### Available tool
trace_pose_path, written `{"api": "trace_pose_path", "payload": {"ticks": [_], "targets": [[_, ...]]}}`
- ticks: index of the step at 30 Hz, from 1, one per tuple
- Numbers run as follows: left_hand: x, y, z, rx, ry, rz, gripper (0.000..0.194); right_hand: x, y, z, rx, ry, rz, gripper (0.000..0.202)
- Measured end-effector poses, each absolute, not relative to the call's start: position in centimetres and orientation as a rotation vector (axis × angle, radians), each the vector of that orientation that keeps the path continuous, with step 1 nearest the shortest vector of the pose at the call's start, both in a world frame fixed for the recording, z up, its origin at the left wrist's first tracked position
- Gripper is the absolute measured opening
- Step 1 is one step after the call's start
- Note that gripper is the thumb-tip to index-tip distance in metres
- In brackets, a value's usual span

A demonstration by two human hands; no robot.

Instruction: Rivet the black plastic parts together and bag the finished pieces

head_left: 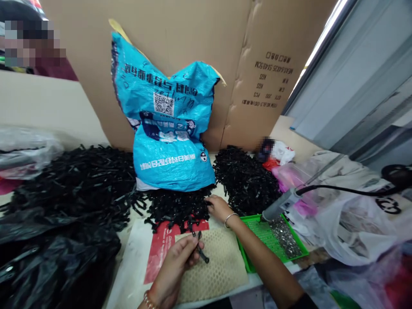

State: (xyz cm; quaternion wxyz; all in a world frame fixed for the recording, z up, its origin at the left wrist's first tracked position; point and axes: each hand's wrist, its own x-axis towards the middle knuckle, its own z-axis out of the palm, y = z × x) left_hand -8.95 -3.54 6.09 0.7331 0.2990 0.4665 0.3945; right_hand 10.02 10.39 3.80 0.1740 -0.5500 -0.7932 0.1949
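Observation:
My left hand (180, 257), a beaded bracelet at its wrist, pinches a small black plastic part (202, 254) with rounded ends over a beige textured mat (222, 266). At the right edge of the nearest heap of black parts (178, 206), my right hand (220, 208) has its fingers closed together against the pile. Whatever sits between those fingertips is too small to make out. A blue printed sack (175, 150) stands upright right behind this heap.
A green tray (257, 234) holds small metal pieces (283, 236). Above it lies a grey corded screwdriver (280, 204). Larger black heaps (80, 180) flank the sack, with black plastic bags at left. Cardboard (238, 64) stands behind. Clear bags (357, 227) crowd the right. Someone is at upper left.

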Motion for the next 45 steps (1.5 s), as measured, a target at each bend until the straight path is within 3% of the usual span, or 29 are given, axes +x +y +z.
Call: {"api": "trace_pose_path", "payload": {"ticks": [7, 14, 20, 24, 31, 45], "targets": [[-9.4, -3.1, 6.7, 0.765, 1.025, 0.85, 0.045, 9.2, 9.6, 5.6, -1.477, -2.218, 0.655, 0.032], [-10.7, -2.1, 5.6, 0.896, 1.179, 1.058, 0.046, 7.9, 8.9, 8.1, -1.238, -1.991, 0.844, 0.02], [-11.6, -2.4, 8.5, 0.73, 1.149, 1.179, 0.038, 8.4, 4.4, 9.4, -1.134, -1.492, 1.424, 0.034], [-10.7, -3.5, 10.1, 0.634, 0.965, 1.096, 0.029, 8.5, 0.5, 9.1, -1.089, -1.314, 1.593, 0.033], [-9.2, -4.7, 9.5, 0.617, 0.921, 1.091, 0.026, 8.1, -1.9, 7.8, -1.111, -1.163, 1.547, 0.033], [-7.9, -5.8, 9.2, 0.553, 0.943, 0.993, 0.043, 7.8, -3.8, 6.5, -1.026, -1.07, 1.471, 0.044]]}}
